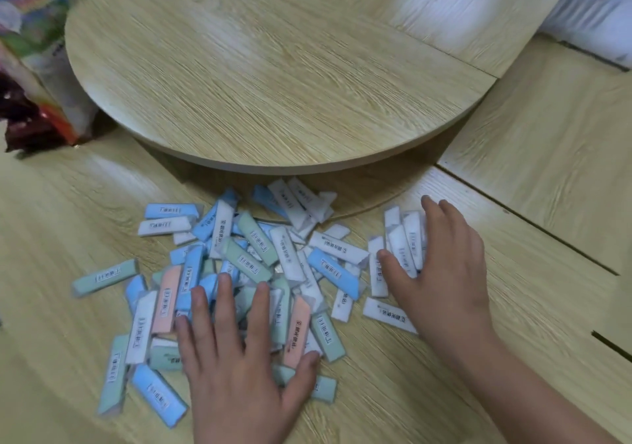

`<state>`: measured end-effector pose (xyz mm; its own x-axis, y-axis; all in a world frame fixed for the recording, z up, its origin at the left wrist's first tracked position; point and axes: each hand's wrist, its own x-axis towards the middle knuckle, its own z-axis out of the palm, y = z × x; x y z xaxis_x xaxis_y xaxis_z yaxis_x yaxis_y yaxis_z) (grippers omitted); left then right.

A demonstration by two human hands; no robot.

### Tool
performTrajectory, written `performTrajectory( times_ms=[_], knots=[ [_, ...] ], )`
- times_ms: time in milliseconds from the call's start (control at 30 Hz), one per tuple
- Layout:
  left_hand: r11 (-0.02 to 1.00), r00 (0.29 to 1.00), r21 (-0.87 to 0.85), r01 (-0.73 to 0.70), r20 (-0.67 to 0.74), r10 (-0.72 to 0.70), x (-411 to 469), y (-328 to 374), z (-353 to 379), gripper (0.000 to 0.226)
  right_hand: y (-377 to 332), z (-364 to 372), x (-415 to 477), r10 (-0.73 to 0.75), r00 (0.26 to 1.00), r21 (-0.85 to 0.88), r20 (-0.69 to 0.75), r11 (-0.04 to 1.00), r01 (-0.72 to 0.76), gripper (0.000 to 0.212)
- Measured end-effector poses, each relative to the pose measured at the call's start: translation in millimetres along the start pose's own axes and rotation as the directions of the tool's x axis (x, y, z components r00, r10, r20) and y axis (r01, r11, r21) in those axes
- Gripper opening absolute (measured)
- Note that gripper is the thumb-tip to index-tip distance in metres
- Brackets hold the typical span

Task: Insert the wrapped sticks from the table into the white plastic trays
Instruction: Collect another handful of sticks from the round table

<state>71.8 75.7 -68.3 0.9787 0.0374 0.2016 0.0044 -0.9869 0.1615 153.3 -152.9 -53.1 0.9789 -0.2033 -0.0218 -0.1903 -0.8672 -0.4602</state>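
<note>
A loose pile of small wrapped sticks [253,265], flat oblong bars in matte paper sleeves of white, pale blue, mint green and peach, each with a small printed label, lies on the light wood-grain table surface [513,272], just in front of a raised round wooden board [266,74] of the same grain. The bars point every way: many have their long axis running toward and away from the camera, others lie crosswise or on a diagonal, and several overlap or ride on top of each other. The pile holds several dozen; only two peach bars [166,298] can be picked out for certain, while the white, blue and green ones are too many and too stacked to count exactly. The left hand [239,358] lies flat on the near part of the pile, palm down and fingers spread, pressing on bars without closing round any. The right hand [441,265] rests at the right edge of the pile with fingers bent loosely over a small cluster of white bars [400,238] standing side by side, long axes roughly away from the camera; whether it grips them cannot be told. At the far left stands a crinkled, brightly printed plastic bag [37,57].
</note>
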Motion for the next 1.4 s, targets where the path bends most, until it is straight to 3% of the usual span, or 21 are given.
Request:
performTrajectory(
  times_ms=[100, 300, 433, 533, 600, 700, 900, 1033, 1100, 1133, 1167, 1233, 1267, 1333, 1400],
  knots=[
    [1.000, 1.000, -0.016, -0.006, 0.008, 0.006, 0.0, 0.4, -0.8, 0.090, 1.5, -7.3, -0.5, 0.072, 0.997, -0.154, -0.012, 0.985, -0.073, 0.086],
    [1.000, 0.999, -0.016, 0.011, 0.036, -0.011, 4.5, 5.1, -4.8, 0.092, -20.5, -3.3, -2.0, 0.080, 0.997, -0.107, 0.017, 0.991, -0.078, 0.091],
    [0.999, 0.999, -0.025, 0.040, 0.016, -0.040, 10.2, -4.9, -8.8, 0.088, -54.7, 5.1, 5.6, -0.190, 0.981, -0.229, -0.028, 0.957, 0.179, 0.088],
    [0.997, 0.996, -0.021, 0.076, 0.049, -0.074, 13.5, -15.4, -12.0, 0.086, -89.9, 18.2, 18.9, -0.418, 0.893, -0.215, 0.166, 0.869, 0.446, 0.082],
    [0.995, 0.993, -0.029, 0.096, 0.076, -0.093, 12.6, -19.0, -12.4, 0.086, -103.7, 26.6, 24.2, -0.471, 0.836, -0.245, 0.283, 0.807, 0.538, 0.082],
    [0.990, 0.986, -0.034, 0.135, 0.108, -0.130, 10.5, -20.4, -10.4, 0.087, -107.3, 28.0, 20.7, -0.509, 0.794, -0.243, 0.332, 0.767, 0.593, 0.075],
    [0.985, 0.985, -0.071, 0.155, 0.093, -0.148, 10.2, -21.9, -8.2, 0.080, -88.2, 20.4, -16.7, -0.592, 0.677, -0.071, 0.436, 0.728, 0.682, 0.069],
    [0.986, 0.988, -0.091, 0.141, 0.084, -0.133, 8.3, -23.4, -8.2, 0.080, -77.5, 6.1, -21.5, -0.623, 0.646, -0.032, 0.441, 0.708, 0.705, 0.063],
    [0.985, 0.987, -0.094, 0.142, 0.084, -0.134, 8.2, -24.8, -8.8, 0.080, -71.7, -7.1, -18.2, -0.621, 0.693, -0.045, 0.367, 0.732, 0.680, 0.062],
    [0.986, 0.987, -0.091, 0.140, 0.086, -0.132, 8.0, -25.4, -9.3, 0.080, -63.9, -14.5, -16.0, -0.589, 0.751, -0.082, 0.299, 0.768, 0.635, 0.064],
    [0.986, 0.988, -0.093, 0.135, 0.083, -0.128, 7.1, -25.7, -9.7, 0.080, -52.4, -22.5, -13.2, -0.516, 0.826, -0.143, 0.225, 0.821, 0.552, 0.069],
    [0.985, 0.992, -0.122, 0.119, 0.045, -0.114, 4.3, -27.3, -10.3, 0.082, -26.2, -39.6, -7.2, -0.236, 0.966, -0.260, 0.107, 0.931, 0.256, 0.091],
    [0.985, 0.994, -0.139, 0.105, 0.016, -0.104, 2.4, -28.2, -10.7, 0.083, -15.1, -46.5, -4.4, -0.067, 0.994, -0.277, 0.090, 0.957, 0.089, 0.104],
    [0.986, 0.996, -0.154, 0.068, -0.045, -0.075, 0.0, -27.9, -11.4, 0.083, 0.9, -51.1, 0.9, 0.179, 0.974, -0.242, 0.139, 0.960, -0.142, 0.123],
    [0.989, 0.995, -0.143, 0.049, -0.076, -0.060, -0.9, -25.0, -11.7, 0.084, 2.9, -42.9, 3.9, 0.238, 0.954, -0.198, 0.182, 0.959, -0.201, 0.128]
  ],
)
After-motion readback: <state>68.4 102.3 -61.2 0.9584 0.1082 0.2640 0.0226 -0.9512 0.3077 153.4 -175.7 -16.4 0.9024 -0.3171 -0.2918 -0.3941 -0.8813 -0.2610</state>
